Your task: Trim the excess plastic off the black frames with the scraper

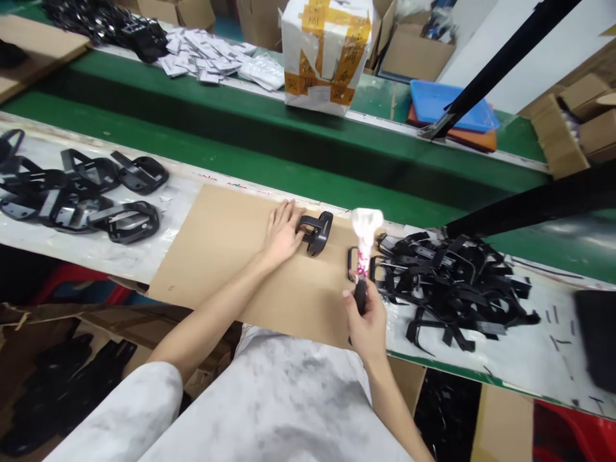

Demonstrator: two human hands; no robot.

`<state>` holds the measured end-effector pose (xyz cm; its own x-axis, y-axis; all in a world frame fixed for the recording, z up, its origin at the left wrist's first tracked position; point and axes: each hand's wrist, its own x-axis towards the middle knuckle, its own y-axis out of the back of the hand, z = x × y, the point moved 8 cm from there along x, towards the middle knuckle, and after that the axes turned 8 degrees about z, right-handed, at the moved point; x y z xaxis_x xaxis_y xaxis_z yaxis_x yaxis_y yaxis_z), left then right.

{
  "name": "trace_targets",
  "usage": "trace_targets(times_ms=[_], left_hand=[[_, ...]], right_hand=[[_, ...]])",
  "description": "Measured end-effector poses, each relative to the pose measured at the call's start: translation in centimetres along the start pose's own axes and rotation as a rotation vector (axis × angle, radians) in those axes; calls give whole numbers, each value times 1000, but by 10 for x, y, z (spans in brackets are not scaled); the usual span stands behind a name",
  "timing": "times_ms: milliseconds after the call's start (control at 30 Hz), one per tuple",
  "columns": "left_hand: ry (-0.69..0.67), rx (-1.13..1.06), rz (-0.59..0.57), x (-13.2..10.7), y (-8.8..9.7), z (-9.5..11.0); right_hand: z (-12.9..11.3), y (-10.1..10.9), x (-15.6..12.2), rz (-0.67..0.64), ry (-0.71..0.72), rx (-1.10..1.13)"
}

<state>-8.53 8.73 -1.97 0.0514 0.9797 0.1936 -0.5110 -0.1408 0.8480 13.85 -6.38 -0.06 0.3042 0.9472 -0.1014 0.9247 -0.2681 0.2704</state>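
My left hand [282,232] rests on the brown cardboard sheet [226,256], its fingers closed on the left end of a black plastic clip part [315,231] lying there. My right hand [368,321] grips the dark handle of an upright tool [364,253] with a white wrapped head and pink markings. The tool stands just in front of another black part [352,263] on the cardboard. A heap of several black clip parts [447,285] lies just to the right of that hand.
Several finished-looking black parts [77,189] lie on the white bench at left. Behind runs a green conveyor [269,138] with a taped white box [325,54], white packets [216,54] and a blue tray [447,106]. Black bars [500,61] cross at right.
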Motion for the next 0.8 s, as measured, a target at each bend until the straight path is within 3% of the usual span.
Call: trace_targets(times_ms=[67,167,267,367,567,800], left_hand=[[54,-89,-10,-1,6,8],[74,-290,-38,-7,16,35],[11,-588,-104,-18,31,69],[-24,-757,-141,-32,50,90],[-62,-728,-214,-54,67,91],[-199,-639,-377,-73,71,74]], right_hand=[[-20,0,8,46,98,16],[-37,-11,19,14,160,50],[-37,-14,30,32,165,76],[-31,-10,34,47,93,196],[-42,-9,27,-41,-15,431],[-63,-2,19,-54,-21,478]])
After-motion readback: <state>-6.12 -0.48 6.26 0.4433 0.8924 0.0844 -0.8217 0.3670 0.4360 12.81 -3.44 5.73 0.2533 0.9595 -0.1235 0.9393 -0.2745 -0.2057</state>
